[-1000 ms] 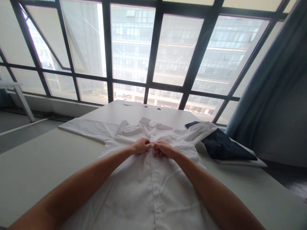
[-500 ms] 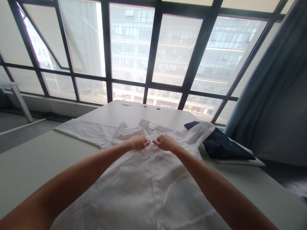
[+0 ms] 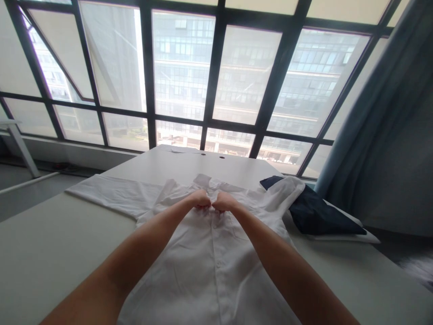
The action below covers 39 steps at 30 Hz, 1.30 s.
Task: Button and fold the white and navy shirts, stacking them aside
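Observation:
A white button-up shirt lies front up on the table, its collar at the far end. One sleeve stretches out to the left; the other bends over dark cloth at the right. My left hand is closed on the shirt's front just below the collar, left of the button line. Close beside it, my right hand is closed on the fabric on the other side of that line. The fingertips and the cloth between them are mostly hidden. A button shows lower on the front.
Dark navy cloth rests on something white and flat at the table's right edge. The white table reaches toward large dark-framed windows. A blue-grey curtain hangs at right. Another table's leg stands at far left.
Both hands have come down onto the shirt front and closer together, fingers now curled into the fabric. The camera view has shifted slightly.

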{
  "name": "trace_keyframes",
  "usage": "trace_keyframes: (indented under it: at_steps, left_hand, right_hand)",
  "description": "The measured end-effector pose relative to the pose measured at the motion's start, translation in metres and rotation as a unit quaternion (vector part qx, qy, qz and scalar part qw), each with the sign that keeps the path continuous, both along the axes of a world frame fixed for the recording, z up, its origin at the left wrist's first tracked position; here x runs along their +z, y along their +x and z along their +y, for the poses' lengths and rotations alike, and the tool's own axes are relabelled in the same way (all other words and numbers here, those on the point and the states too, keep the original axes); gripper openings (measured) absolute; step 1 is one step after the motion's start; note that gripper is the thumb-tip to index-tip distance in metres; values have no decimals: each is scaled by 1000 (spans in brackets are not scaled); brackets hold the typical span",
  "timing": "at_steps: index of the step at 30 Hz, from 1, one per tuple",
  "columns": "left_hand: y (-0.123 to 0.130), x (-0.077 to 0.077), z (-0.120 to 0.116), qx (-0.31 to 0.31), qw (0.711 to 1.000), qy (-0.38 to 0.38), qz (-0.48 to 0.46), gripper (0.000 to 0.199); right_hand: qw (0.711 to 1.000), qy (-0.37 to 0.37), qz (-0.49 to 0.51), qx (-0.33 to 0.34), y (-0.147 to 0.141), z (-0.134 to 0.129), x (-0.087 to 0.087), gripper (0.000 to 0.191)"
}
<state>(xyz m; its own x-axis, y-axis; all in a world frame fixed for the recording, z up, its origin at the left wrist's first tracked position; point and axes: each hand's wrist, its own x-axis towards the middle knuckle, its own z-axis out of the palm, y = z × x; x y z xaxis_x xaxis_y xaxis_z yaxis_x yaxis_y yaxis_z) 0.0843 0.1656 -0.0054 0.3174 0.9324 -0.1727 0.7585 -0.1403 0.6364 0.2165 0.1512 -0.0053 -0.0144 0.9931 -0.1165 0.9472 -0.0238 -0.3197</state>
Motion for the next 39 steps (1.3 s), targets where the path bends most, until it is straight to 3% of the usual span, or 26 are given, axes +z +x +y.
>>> trace_keyframes:
  at_steps: [3,8,10,13,20,25,29,39]
  left_hand:
    - [-1,5,-1,7,998,-54,-15,28]
    - [-6,4,-6,13,993,-96,-73,29]
    - [-9,0,-7,24,986,-109,-127,30]
    - [-14,-8,-7,21,973,-117,-198,31]
    - [-19,-25,1,-13,969,-91,-228,32]
    - [-15,-32,4,-22,972,-44,-228,36]
    - [-12,-30,-1,-13,966,-52,-254,34]
    - [-11,-21,-7,38,977,-68,-200,47]
  right_hand:
    - [999,-37,-23,29,1,-1,2,10]
    - [999,17,-40,18,1,0,7,8]
    - [998,30,53,-8,3,0,5,15]
    - [972,25,231,-33,5,-2,-3,21]
    - [913,10,407,-28,13,-9,-30,13]
    - [909,7,416,-31,16,-11,-32,14]
    - [903,1,429,-23,15,-12,-30,14]
    - [936,100,338,9,8,-3,-45,14]
